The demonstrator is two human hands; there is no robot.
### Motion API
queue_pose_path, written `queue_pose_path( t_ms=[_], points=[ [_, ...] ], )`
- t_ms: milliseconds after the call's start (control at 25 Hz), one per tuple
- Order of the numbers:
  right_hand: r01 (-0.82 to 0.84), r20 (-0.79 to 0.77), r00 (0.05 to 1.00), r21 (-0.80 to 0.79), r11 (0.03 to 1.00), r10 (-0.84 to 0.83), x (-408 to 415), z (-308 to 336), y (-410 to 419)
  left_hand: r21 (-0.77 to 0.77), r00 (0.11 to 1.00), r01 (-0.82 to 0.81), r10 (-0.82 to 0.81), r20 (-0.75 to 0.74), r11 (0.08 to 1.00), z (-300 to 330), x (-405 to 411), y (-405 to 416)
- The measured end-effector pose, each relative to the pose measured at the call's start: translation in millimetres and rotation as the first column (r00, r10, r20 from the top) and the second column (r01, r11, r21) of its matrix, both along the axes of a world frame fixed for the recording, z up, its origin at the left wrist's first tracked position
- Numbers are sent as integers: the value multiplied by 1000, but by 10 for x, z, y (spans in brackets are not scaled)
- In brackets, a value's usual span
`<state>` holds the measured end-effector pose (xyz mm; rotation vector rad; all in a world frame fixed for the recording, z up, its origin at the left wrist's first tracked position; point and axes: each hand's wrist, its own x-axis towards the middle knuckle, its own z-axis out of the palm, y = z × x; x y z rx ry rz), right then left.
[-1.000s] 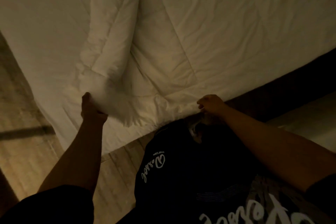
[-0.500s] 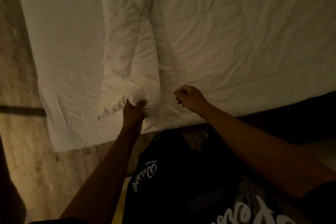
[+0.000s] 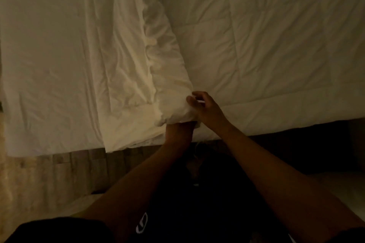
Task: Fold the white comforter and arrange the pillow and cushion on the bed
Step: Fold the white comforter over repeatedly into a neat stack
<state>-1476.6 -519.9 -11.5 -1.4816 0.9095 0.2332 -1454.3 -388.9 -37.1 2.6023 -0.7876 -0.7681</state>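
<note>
The white comforter [image 3: 256, 45] covers the bed and hangs over its near edge. One corner is folded back into a bunched flap [image 3: 167, 77] that runs up the middle. My left hand [image 3: 178, 131] grips the bottom of that flap from below; its fingers are hidden inside the cloth. My right hand [image 3: 205, 108] meets it from the right, with its thumb and fingers closing on the same bunched corner. A flatter white layer [image 3: 59, 65] lies to the left. No pillow or cushion is in view.
Wooden floor [image 3: 59, 173] shows below the bed's near edge on the left. A dark bed base [image 3: 296, 148] runs under the comforter on the right. My dark clothing fills the bottom of the view.
My left hand has carried the comforter corner to the right, and my right hand has come left to meet it. The two hands now touch the same bunch of cloth.
</note>
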Motion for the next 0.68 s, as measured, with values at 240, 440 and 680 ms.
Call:
queue_pose_path(
  t_ms=[240, 440, 680],
  points=[
    [74, -267, 962, 48, 996, -59, -111, -535, -226, 121, 954, 275, -286, 87, 954, -727, -50, 521],
    [-76, -242, 969, -80, 994, 54, 149, -486, -148, 327, 884, 414, -461, 79, 850, -899, 6, 1055],
    [-482, -515, 820, -386, 787, 249, 425, -777, 407, 516, 974, -28, -92, 207, 856, -962, 338, 1878]
  ],
)
